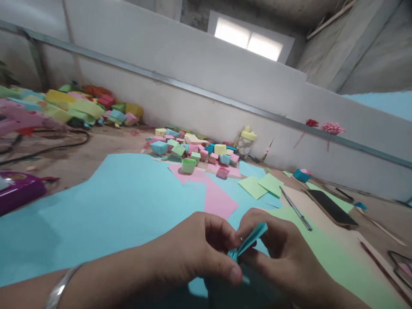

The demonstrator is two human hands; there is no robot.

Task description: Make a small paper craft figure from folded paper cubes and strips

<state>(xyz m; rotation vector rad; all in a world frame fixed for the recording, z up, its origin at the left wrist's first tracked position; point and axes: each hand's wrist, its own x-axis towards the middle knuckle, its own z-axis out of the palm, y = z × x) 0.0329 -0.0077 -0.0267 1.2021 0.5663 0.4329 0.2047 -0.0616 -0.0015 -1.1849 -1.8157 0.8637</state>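
Note:
A small piece of folded teal paper (252, 238) is pinched between my two hands, low in the middle of the head view. My left hand (206, 249), with a silver bangle at the wrist, holds its lower, gathered end between thumb and fingers. On the other side my right hand (283, 249) grips it close to the middle, and a flat strip sticks up between the fingers. My fingers hide part of the paper. Under both hands lies a large light blue sheet (144, 206), with a pink sheet (219, 199) just beyond.
Small folded paper boxes (188, 165) pile up at the back, beside a yellow-lidded jar (246, 141). Right lie green squares (254, 187), a slim metal pen-like tool (296, 209), and a phone (331, 208). Left are a pink glue gun (25, 116) and a purple device (21, 191).

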